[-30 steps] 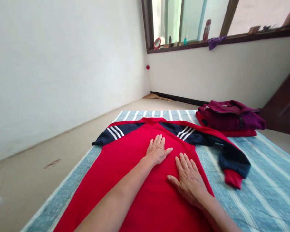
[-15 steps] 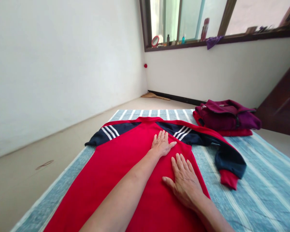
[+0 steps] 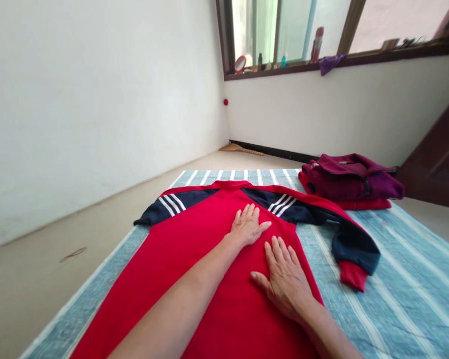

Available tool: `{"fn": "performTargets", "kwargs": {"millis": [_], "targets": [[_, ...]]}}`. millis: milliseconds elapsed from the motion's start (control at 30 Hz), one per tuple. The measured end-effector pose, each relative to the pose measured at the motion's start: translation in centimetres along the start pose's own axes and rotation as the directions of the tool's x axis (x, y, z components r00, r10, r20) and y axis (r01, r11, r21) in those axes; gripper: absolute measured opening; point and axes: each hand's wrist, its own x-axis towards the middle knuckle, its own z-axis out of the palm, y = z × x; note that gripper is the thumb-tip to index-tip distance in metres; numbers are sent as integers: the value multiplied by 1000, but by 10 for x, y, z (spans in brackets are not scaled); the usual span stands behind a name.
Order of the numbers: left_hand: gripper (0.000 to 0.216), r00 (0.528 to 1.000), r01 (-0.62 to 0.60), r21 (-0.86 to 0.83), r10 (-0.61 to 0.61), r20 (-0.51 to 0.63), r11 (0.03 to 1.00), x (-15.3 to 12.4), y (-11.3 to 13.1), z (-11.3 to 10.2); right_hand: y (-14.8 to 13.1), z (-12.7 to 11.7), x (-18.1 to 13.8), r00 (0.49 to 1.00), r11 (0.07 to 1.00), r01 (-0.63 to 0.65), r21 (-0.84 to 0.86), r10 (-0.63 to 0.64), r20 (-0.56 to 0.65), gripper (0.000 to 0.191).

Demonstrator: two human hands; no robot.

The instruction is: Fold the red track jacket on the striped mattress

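A red jacket [image 3: 179, 259] with navy shoulders and white stripes lies spread flat, its collar toward the far edge. My left hand [image 3: 247, 225] rests flat on its upper back, fingers spread, just left of the right shoulder stripes. Lower and to the right, my right hand [image 3: 286, 279] lies palm down on the same red cloth, thumb pointing left and fingers apart. The jacket's right sleeve [image 3: 353, 244] bends down toward me and ends in a red cuff. Its left sleeve [image 3: 149, 214] reaches the left edge of the striped sheet. The lower hem is out of view.
Under the jacket is a blue-and-white striped sheet [image 3: 407, 259]. Folded purple and red clothes [image 3: 355, 179] are stacked at its far right corner. Behind, a broom [image 3: 241, 148] lies on the floor by the wall. A window sill [image 3: 299, 67] holds a mirror, bottles and a purple cloth.
My left hand has slid slightly toward me and to the left over the red cloth. The right hand has barely moved.
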Motion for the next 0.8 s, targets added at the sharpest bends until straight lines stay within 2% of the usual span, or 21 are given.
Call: {"fn": "performTargets", "kwargs": {"millis": [233, 367, 567, 700, 800], "targets": [[65, 995, -86, 58, 83, 56, 995, -88, -23, -7, 1, 2, 0, 1000, 1000, 2, -3, -2, -8, 81], [63, 997, -66, 74, 63, 36, 995, -121, -35, 1, 2, 4, 0, 1000, 1000, -2, -16, 2, -17, 82], [62, 999, -43, 62, 44, -14, 997, -128, -39, 15, 4, 9, 0, 1000, 999, 1, -46, -3, -29, 83], [63, 999, -48, 38, 48, -21, 998, -128, -41, 11, 3, 9, -1, 999, 999, 3, -47, -4, -32, 83], [65, 998, 1, 66, 3, -57, 998, -131, -51, 5, 3, 6, -2, 1000, 999, 3, -36, -4, -24, 83]]}}
